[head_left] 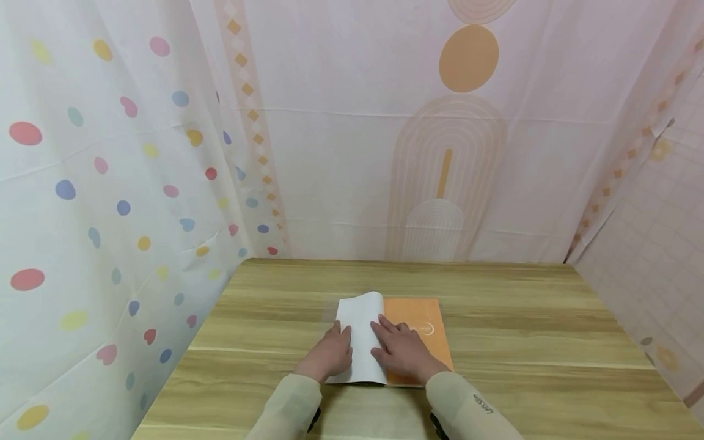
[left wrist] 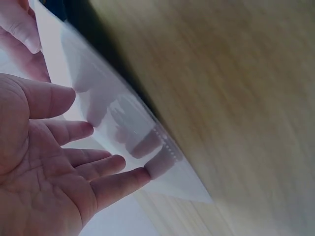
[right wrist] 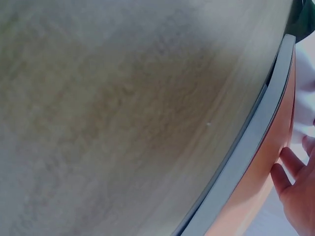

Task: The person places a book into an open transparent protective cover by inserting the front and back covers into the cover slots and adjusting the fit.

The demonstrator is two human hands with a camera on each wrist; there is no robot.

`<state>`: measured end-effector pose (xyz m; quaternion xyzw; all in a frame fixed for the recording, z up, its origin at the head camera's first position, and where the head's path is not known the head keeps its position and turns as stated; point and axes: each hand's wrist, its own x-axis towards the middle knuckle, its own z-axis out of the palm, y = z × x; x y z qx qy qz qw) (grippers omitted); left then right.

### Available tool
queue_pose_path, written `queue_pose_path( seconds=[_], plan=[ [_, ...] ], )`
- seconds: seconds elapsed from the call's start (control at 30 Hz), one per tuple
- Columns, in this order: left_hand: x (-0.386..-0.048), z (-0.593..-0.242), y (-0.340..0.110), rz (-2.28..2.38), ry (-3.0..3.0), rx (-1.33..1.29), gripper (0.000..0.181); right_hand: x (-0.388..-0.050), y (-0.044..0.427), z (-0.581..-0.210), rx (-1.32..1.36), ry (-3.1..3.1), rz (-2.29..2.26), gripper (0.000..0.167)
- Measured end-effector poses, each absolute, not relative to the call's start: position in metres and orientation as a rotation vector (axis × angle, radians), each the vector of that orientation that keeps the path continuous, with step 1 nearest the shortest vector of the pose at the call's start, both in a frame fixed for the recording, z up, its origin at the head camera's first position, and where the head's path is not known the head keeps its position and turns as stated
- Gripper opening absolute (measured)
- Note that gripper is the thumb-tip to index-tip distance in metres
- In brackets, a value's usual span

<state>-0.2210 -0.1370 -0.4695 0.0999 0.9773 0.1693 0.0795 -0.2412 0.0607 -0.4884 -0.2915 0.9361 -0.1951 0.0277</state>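
Note:
A book lies on the wooden table, its orange face (head_left: 431,315) showing on the right and a white leaf (head_left: 360,348) turned over to the left. In the left wrist view this leaf has a glossy surface (left wrist: 113,108) that reflects the fingers. My left hand (head_left: 332,354) touches the leaf's left part with extended fingertips. My right hand (head_left: 406,349) rests across the fold, its fingers spread over the white leaf and the orange face. The right wrist view shows the book's thick page edge (right wrist: 246,147) and right-hand fingers (right wrist: 281,179) against the orange.
The wooden table (head_left: 522,342) extends around the book on every side. Behind it hangs a pale curtain (head_left: 341,153) with arch patterns, and a dotted curtain (head_left: 137,244) borders the left. Another patterned curtain (head_left: 649,256) hangs at the right.

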Motion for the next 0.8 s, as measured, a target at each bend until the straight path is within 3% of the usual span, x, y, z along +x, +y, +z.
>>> queue_pose_path(
  seconds=[0.8],
  plan=[
    [-0.224, -0.476, -0.147, 0.687, 2.863, 0.233, 0.053, -0.241, 0.054, -0.492, -0.885, 2.977, -0.506, 0.059]
  ],
)
